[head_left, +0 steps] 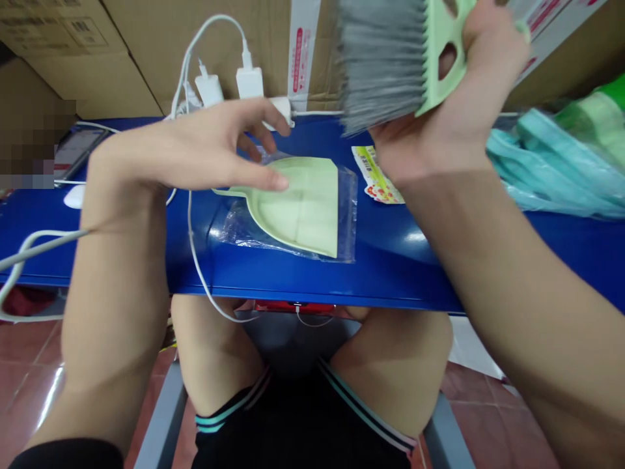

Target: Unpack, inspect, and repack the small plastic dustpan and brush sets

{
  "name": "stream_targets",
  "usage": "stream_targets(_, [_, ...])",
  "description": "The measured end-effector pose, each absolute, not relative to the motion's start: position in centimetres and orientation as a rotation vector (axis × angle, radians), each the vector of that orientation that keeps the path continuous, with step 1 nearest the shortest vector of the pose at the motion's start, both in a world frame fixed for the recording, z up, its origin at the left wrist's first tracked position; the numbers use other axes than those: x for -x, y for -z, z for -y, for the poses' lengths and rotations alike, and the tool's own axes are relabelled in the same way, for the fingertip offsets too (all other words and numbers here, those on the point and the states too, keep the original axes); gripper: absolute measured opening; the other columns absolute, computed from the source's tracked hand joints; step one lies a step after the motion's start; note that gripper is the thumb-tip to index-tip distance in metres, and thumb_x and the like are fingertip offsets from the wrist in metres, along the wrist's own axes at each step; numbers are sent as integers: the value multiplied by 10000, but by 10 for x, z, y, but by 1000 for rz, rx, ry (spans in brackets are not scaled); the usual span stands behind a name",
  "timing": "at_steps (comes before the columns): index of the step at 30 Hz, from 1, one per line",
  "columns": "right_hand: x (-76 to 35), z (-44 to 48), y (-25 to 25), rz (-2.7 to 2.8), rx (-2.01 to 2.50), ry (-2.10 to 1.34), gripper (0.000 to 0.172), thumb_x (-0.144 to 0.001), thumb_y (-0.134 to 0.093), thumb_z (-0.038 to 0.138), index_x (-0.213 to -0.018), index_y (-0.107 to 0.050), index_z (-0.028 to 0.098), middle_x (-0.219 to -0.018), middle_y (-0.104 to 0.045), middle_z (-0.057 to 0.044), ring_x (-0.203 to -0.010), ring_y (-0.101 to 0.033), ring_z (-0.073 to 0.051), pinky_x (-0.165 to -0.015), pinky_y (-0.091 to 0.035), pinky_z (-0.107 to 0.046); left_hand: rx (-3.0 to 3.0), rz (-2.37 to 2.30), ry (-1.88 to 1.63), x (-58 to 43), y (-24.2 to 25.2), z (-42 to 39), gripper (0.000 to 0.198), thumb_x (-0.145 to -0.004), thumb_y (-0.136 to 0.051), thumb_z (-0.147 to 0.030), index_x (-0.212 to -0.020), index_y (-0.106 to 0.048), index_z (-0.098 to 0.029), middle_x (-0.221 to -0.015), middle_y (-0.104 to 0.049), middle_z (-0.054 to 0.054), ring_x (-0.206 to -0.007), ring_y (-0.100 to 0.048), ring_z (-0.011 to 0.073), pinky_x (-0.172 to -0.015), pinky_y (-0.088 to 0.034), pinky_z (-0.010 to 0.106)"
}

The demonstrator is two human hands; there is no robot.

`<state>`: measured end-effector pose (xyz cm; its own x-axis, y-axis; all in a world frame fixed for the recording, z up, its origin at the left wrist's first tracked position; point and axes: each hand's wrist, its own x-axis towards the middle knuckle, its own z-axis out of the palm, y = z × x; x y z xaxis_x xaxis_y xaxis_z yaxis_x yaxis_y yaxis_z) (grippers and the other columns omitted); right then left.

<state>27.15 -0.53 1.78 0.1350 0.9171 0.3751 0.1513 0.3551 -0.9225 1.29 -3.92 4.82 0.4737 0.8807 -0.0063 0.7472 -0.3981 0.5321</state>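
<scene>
My right hand (pixel 459 98) is raised above the blue table (pixel 390 273) and grips a small brush (pixel 390 58) with grey bristles and a pale green handle, bristles pointing left. My left hand (pixel 205 150) hovers over a pale green dustpan (pixel 303 205), fingers spread and open, thumb tip just at the pan's near rim. The dustpan lies flat on a clear plastic bag (pixel 346 221) in the middle of the table.
White chargers and cables (pixel 229 81) sit at the back left before cardboard boxes (pixel 146 45). A printed label card (pixel 378 182) lies right of the dustpan. Teal plastic bags (pixel 551 163) fill the right side. A phone (pixel 78 146) lies far left. My knees are under the table.
</scene>
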Motion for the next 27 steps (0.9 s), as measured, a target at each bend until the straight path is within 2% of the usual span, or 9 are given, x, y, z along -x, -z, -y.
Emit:
stream_targets(4, [-271, -4, -18, 965, 1051, -993, 335, -1070, -143, 253, -1047, -473, 199, -802, -437, -24, -719, -561, -86, -699, -517, -251, -2360, -1378, -42, -4, -41, 30, 1116, -633, -966, -658, -1622, -569, -327, -1611, -670, 44, -1375, -696, 254, -1222, -554, 354])
stream_targets(6, [-267, -1, -20, 884, 1068, -1056, 294, -1066, -184, 242, -1035, -475, 207, -755, -351, -4, -650, -486, -88, -686, -469, -269, -2365, -1348, -6, -6, -39, 31, 1257, -588, -983, -648, -1698, -481, -339, -1726, -582, 61, -1461, -653, 264, -1241, -542, 313])
stream_targets(10, [-255, 17, -27, 784, 1083, -1140, 189, -1029, -294, 210, -966, -472, 209, -770, -440, -5, -615, -434, -76, -649, -379, -271, -2326, -1375, 13, -14, -38, 36, 1403, -570, -1010, -532, -1783, -334, -329, -1789, -504, 107, -1477, -649, 301, -1187, -595, 296])
stream_targets(13, [-248, 31, -34, 752, 1020, -1164, 164, -981, -312, 173, -893, -448, 195, -772, -451, -8, -617, -408, -67, -617, -328, -259, -2309, -1375, 4, -19, -34, 35, 1324, -643, -976, -510, -1785, -330, -338, -1727, -565, 89, -1383, -694, 292, -1188, -617, 346])
stream_targets(16, [-245, 37, -37, 754, 978, -1150, 95, -948, -362, 174, -865, -406, 188, -757, -461, 0, -631, -424, -57, -622, -338, -238, -2344, -1415, 2, -23, -29, 30, 1267, -666, -962, -492, -1773, -372, -313, -1660, -621, 78, -1415, -686, 312, -1324, -538, 422])
stream_targets(18, [-246, 36, -35, 747, 982, -1140, 49, -923, -421, 181, -877, -407, 192, -754, -512, 4, -644, -438, -65, -642, -368, -237, -2374, -1464, 20, -27, -25, 27, 1128, -710, -924, -471, -1726, -463, -308, -1608, -664, 68, -1452, -678, 323, -1357, -505, 424])
stream_targets(21, [-247, 33, -29, 776, 966, -1144, 20, -891, -482, 208, -902, -466, 204, -756, -561, -4, -666, -457, -93, -641, -362, -250, -2383, -1561, 26, -32, -22, 24, 852, -835, -780, -440, -1645, -569, -282, -1528, -719, 78, -1390, -723, 305, -1264, -568, 394])
stream_targets(24, [-247, 31, -22, 832, 909, -1145, 108, -890, -560, 318, -892, -501, 227, -768, -565, -10, -696, -503, -123, -630, -373, -266, -2381, -1657, -33, -32, -22, 21, 687, -880, -644, -337, -1556, -642, -213, -1439, -761, 112, -1296, -754, 291, -1178, -602, 394])
stream_targets(27, [-247, 28, -16, 861, 895, -1145, 309, -795, -691, 444, -834, -456, 247, -746, -561, -16, -710, -523, -158, -629, -414, -299, -2375, -1761, -94, -31, -22, 18, 614, -875, -587, -274, -1472, -702, -192, -1319, -806, 103, -1239, -762, 273, -1168, -597, 393])
